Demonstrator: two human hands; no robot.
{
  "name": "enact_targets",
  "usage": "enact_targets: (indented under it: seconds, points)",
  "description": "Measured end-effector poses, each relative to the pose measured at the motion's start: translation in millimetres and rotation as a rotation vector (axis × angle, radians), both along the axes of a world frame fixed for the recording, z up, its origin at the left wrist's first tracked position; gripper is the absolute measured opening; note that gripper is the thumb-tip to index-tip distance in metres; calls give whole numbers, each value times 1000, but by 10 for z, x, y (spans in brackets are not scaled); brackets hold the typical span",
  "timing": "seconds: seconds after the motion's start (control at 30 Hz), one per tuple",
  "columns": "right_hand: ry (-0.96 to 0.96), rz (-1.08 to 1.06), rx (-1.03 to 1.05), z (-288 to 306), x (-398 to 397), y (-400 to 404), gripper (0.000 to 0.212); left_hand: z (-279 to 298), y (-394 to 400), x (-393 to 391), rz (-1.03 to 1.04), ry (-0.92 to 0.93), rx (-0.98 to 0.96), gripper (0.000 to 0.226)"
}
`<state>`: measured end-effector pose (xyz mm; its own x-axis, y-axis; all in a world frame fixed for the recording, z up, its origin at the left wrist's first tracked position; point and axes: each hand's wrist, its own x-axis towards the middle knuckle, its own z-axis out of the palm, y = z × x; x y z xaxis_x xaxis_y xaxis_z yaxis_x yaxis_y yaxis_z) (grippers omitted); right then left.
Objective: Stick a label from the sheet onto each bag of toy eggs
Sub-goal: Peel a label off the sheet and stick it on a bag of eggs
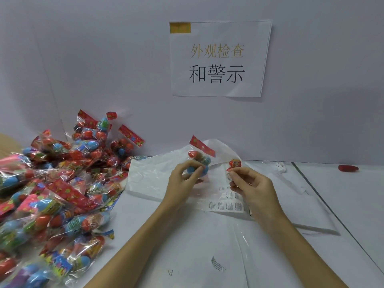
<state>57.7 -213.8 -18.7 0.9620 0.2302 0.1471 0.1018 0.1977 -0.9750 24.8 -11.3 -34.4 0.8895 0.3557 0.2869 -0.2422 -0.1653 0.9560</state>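
Observation:
My left hand (184,173) pinches a clear bag of toy eggs (200,157) with a red header, held upright above the table's middle. My right hand (252,185) grips the other end of a bag, where a red and orange egg (234,164) shows above my fingers. The label sheet (226,204), with rows of small white labels, lies flat under my right hand, partly hidden by it. Whether a label is on my fingers I cannot tell.
A large heap of bagged toy eggs (52,194) fills the table's left side. Crumpled white plastic (149,175) lies behind my hands. A red object (348,168) rests at the far right. A paper sign (218,59) hangs on the wall. A loose label (217,263) lies near the front.

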Motion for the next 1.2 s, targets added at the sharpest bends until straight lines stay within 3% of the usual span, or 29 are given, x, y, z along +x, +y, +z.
enact_targets:
  seconds: [0.13,0.2,0.23,0.33,0.4,1.2]
  points:
    - [173,77,233,63,-10,-10,39,151,-117,-59,-109,-32,-353,90]
    - [194,104,308,105,-24,-26,50,190,-208,-64,-147,7,-527,105]
    - [187,102,317,120,-32,-30,49,210,-256,-77,-170,27,-612,99]
    - [127,45,260,138,-78,-14,37,255,-382,-133,-277,91,-672,43]
    - [69,-8,191,138,-102,11,34,242,-418,-156,-325,119,-657,29]
    - [-15,-118,46,101,-166,83,24,248,-526,-193,-301,69,-669,37]
